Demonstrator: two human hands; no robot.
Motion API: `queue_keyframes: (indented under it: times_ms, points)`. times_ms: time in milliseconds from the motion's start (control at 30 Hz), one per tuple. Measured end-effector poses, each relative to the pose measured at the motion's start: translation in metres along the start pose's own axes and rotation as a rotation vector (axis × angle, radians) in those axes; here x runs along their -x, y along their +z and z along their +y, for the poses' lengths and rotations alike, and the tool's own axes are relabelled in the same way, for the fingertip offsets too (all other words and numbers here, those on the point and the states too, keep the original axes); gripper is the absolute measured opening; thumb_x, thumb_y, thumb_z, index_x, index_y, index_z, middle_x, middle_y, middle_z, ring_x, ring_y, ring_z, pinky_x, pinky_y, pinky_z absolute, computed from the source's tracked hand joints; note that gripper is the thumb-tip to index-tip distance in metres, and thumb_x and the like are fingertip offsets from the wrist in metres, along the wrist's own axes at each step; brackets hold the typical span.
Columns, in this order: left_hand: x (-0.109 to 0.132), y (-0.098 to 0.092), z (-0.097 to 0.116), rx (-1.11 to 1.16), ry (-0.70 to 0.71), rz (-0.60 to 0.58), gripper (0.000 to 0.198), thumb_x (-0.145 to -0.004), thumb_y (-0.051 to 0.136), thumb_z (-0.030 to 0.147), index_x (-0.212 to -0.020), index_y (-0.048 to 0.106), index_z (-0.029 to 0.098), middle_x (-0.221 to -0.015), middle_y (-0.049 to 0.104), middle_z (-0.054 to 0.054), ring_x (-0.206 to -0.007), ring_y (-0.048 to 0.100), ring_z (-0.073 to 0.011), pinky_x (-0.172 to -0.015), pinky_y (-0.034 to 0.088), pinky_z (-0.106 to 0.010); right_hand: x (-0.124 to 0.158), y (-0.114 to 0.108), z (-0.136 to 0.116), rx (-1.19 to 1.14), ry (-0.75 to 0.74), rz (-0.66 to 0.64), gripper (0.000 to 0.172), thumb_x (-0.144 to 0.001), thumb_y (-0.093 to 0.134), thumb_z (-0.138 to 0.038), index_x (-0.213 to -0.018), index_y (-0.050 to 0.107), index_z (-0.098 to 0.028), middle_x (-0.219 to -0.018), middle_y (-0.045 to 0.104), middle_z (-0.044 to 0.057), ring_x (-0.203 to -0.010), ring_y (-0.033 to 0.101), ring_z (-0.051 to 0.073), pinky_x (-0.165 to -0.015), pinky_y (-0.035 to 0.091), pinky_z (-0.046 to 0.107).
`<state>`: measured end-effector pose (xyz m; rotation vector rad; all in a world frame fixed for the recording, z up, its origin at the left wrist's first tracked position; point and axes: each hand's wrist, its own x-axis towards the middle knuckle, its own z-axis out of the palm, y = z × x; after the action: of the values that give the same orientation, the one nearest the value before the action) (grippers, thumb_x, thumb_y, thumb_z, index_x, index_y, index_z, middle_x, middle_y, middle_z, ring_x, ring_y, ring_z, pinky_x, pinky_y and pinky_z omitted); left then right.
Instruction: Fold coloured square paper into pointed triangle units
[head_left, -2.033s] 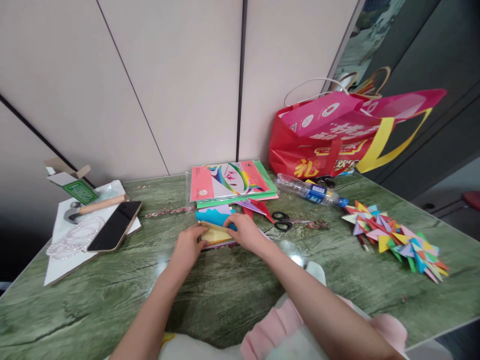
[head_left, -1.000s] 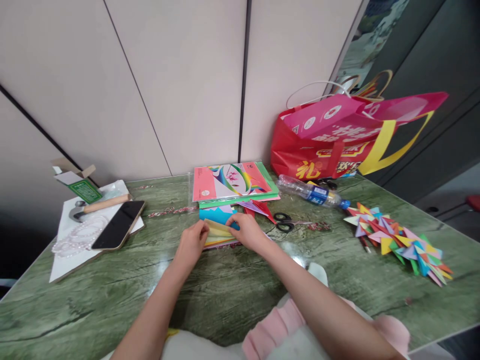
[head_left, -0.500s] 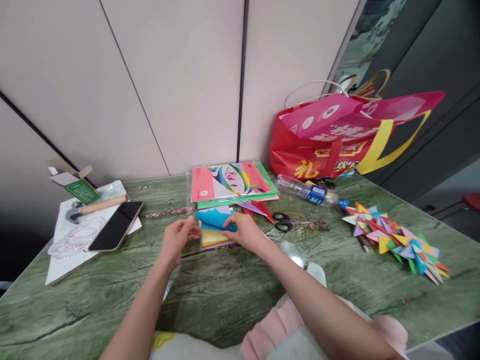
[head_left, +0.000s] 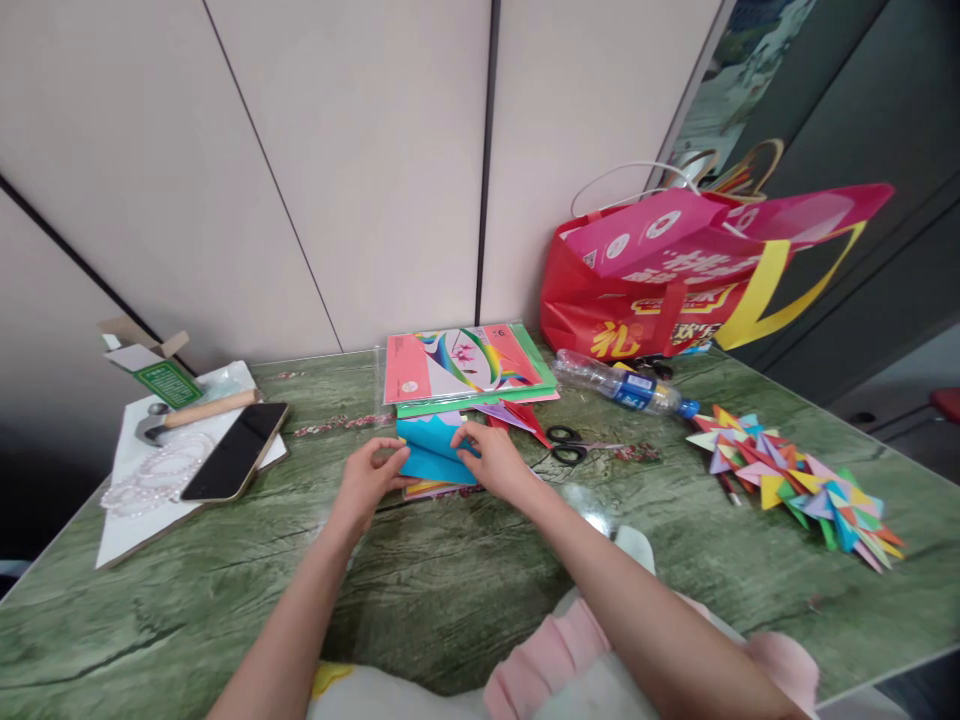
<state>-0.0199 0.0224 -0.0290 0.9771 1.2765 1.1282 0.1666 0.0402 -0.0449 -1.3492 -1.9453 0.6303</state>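
One left hand (head_left: 367,478), one right hand (head_left: 495,462), one phone (head_left: 236,450), one hammer (head_left: 214,406), one box (head_left: 166,383), one bottle (head_left: 634,388), one red bag (head_left: 652,295), at least one pair of scissors (head_left: 583,444); several sheets (head_left: 435,467), too overlapped to count.

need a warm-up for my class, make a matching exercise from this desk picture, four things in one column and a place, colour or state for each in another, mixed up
1 blue paper
2 hammer
3 scissors
4 plastic bottle

a lying on its side, blue-capped
b between left hand and right hand
c black-handled
d wooden-handled

Pairs: 1-b, 2-d, 3-c, 4-a
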Motion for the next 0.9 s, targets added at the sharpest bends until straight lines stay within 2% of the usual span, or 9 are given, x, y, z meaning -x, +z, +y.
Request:
queue_keyframes:
  times_ms: [133, 233, 333, 433, 633, 733, 900]
  points:
    - [-0.0004, 0.0034, -0.0043, -0.001, -0.022, -0.047, 0.040, -0.043, 0.080, 0.034, -0.071, 0.061, 0.012, -0.065, 0.067, -0.001, -0.062, 0.064, -0.0180, -0.064, 0.056, -0.033, 0.0005, 0.0010, 0.0000, -0.064, 0.003, 0.004, 0.014, -0.067, 0.060, -0.008, -0.077, 0.060, -0.018, -0.060, 0.056, -0.004, -0.057, 0.051, 0.012, -0.056, 0.036, 0.020]
    - [-0.0015, 0.0051, -0.0057, 0.008, -0.036, -0.037, 0.036, -0.050, 0.076, 0.040, -0.067, 0.061, 0.012, -0.063, 0.065, -0.001, -0.061, 0.064, -0.0183, -0.064, 0.056, -0.034, 0.0001, 0.0017, -0.0005, -0.080, 0.071, -0.009, 0.014, -0.063, 0.067, -0.012, -0.074, 0.061, -0.017, -0.057, 0.054, -0.004, -0.056, 0.050, 0.011, -0.054, 0.036, 0.020]
    - [-0.0024, 0.0054, -0.0058, 0.013, -0.044, -0.009, 0.033, -0.059, 0.070, 0.043, -0.066, 0.060, 0.012, -0.059, 0.064, 0.000, -0.057, 0.064, -0.0177, -0.061, 0.056, -0.034, -0.0005, 0.0016, -0.0012, -0.103, 0.104, -0.036, 0.007, -0.063, 0.069, -0.014, -0.067, 0.064, -0.016, -0.058, 0.059, -0.002, -0.057, 0.052, 0.012, -0.053, 0.037, 0.020]
    - [-0.0022, 0.0058, -0.0054, 0.010, -0.048, -0.002, 0.027, -0.063, 0.069, 0.038, -0.065, 0.059, 0.012, -0.060, 0.065, -0.001, -0.060, 0.065, -0.0188, -0.062, 0.056, -0.033, -0.0010, 0.0012, -0.0023, -0.135, 0.109, -0.055, 0.002, -0.066, 0.067, -0.016, -0.065, 0.065, -0.016, -0.059, 0.062, 0.000, -0.056, 0.054, 0.013, -0.053, 0.039, 0.021]
    - [-0.0016, 0.0068, -0.0058, 0.001, -0.054, 0.022, 0.019, -0.068, 0.068, 0.029, -0.073, 0.056, 0.014, -0.062, 0.067, -0.003, -0.060, 0.066, -0.0191, -0.062, 0.056, -0.034, -0.0011, 0.0004, -0.0036, -0.182, 0.106, -0.067, 0.006, -0.070, 0.062, -0.017, -0.066, 0.067, -0.015, -0.061, 0.066, 0.001, -0.056, 0.058, 0.013, -0.054, 0.042, 0.021]
    - [-0.0016, 0.0062, -0.0060, 0.002, -0.049, 0.041, 0.021, -0.070, 0.067, 0.030, -0.077, 0.052, 0.016, -0.060, 0.065, -0.002, -0.057, 0.065, -0.0183, -0.060, 0.056, -0.035, -0.0010, 0.0005, -0.0021, -0.127, 0.093, -0.038, 0.004, -0.065, 0.066, -0.015, -0.068, 0.067, -0.016, -0.061, 0.064, 0.000, -0.058, 0.057, 0.014, -0.056, 0.042, 0.022]
    - [-0.0008, 0.0052, -0.0068, 0.004, -0.005, 0.026, 0.038, -0.059, 0.072, 0.030, -0.088, 0.050, 0.019, -0.058, 0.063, 0.002, -0.058, 0.064, -0.0177, -0.060, 0.055, -0.036, -0.0003, 0.0005, 0.0001, -0.092, 0.002, 0.028, 0.017, -0.066, 0.056, -0.005, -0.075, 0.064, -0.017, -0.069, 0.061, -0.001, -0.064, 0.055, 0.013, -0.062, 0.042, 0.022]
